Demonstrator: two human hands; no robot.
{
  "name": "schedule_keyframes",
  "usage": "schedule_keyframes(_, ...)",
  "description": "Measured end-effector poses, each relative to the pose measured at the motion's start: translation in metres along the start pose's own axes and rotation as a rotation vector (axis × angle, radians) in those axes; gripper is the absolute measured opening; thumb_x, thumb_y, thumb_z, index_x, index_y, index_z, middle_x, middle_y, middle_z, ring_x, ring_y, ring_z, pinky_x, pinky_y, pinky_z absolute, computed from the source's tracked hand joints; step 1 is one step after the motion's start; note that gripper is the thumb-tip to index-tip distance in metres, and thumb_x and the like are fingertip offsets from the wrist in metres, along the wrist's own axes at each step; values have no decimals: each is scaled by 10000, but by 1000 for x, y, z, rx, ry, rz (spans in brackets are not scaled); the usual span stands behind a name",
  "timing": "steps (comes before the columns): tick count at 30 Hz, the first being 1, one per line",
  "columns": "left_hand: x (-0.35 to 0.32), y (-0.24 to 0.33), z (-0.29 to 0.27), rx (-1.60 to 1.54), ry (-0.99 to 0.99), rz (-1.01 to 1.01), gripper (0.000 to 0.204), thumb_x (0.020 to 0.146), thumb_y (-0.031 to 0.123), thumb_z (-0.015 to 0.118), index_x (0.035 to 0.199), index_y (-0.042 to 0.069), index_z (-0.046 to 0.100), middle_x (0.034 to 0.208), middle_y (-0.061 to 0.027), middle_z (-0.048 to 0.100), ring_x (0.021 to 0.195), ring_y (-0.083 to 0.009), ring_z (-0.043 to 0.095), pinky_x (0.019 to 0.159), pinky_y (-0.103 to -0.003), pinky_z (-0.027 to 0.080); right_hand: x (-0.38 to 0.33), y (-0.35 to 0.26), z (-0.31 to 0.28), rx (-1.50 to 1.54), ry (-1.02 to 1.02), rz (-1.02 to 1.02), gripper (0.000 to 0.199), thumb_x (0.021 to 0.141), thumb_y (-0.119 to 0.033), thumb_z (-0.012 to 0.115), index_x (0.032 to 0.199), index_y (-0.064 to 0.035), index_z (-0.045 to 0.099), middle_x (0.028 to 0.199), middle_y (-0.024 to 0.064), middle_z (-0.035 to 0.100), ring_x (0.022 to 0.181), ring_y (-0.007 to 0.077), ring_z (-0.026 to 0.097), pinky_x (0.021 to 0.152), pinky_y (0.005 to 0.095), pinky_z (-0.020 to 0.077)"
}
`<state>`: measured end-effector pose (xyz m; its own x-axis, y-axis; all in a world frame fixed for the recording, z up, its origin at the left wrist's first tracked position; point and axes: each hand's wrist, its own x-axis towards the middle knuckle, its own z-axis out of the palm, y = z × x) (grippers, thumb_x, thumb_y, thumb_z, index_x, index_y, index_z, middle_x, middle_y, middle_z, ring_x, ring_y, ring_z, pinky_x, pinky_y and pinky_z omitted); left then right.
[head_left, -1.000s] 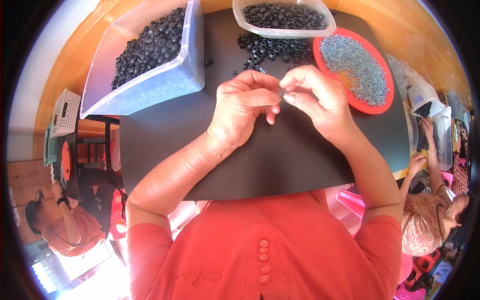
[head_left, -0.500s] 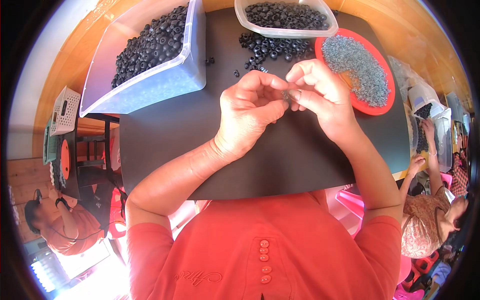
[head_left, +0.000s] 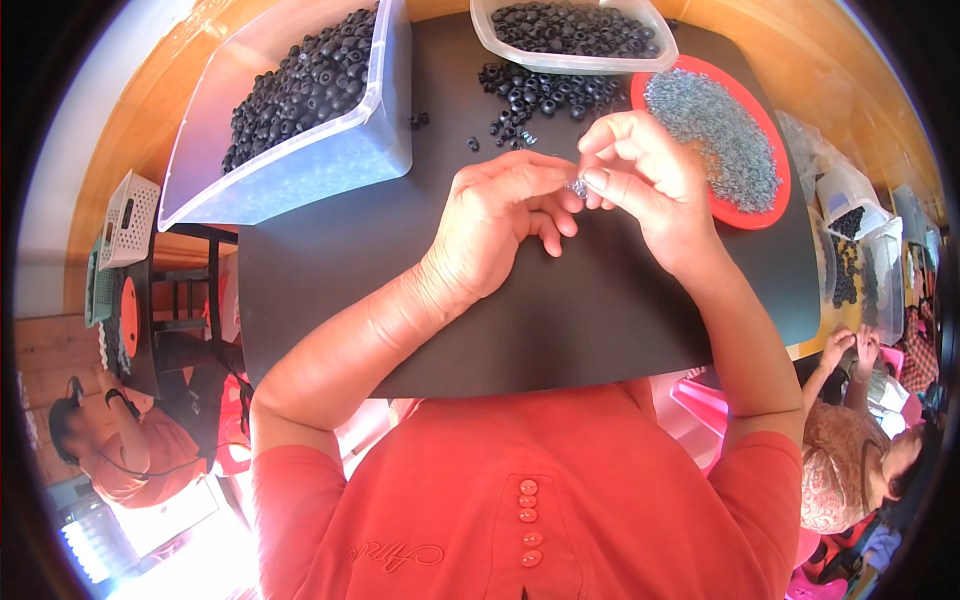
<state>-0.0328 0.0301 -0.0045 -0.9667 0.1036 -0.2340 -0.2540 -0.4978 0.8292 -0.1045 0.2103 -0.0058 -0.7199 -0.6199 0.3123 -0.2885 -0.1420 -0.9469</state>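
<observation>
On the dark table, a big translucent tub is holding a heap of black, hollow pieces at the left. The left hand is pinching a small silvery part at its fingertips, above the table. A smaller clear tub is standing beyond, with loose black pieces lying before it. The right hand is pinching that same part, 2 hands meeting there. Beside it, a red plate is carrying many silvery bits.

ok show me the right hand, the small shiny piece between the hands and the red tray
Right hand (head_left: 655, 195), head view: middle of the hand.
Small shiny piece (head_left: 577, 187), head view: its visible middle.
Red tray (head_left: 742, 219), head view: lower rim.
</observation>
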Motion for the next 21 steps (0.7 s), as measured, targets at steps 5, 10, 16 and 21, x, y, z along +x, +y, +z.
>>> schedule_keyframes(5,5,-2,-8,-70,-46,-44,221,902,142,654,987,-61,632,840,-132,646,704,-202,635,591,-307,516,0,1,-1,-56,6,-22,108,921,-9,565,1026,-15,539,986,33,582,833,103,571,691,253,492)
schedule_keyframes(10,6,-5,-8,-38,-39,-49,182,899,118,685,974,-41,635,826,-115,657,670,-190,640,564,-301,518,-1,-2,0,-96,4,-41,112,920,6,570,1025,-17,540,986,31,584,841,107,575,704,256,497)
schedule_keyframes(16,4,-2,0,-8,-42,-48,180,886,115,704,966,-31,638,820,-109,659,662,-185,641,552,-299,516,0,-1,0,-128,35,-55,124,911,27,579,1020,-18,543,976,35,594,853,117,585,745,261,509)
schedule_keyframes(21,4,-3,-5,-25,-62,-92,156,866,90,710,931,-33,637,802,-103,658,655,-180,641,536,-295,504,-2,-2,4,-183,28,-124,141,895,43,589,1014,-15,540,951,27,603,861,117,588,764,259,511)
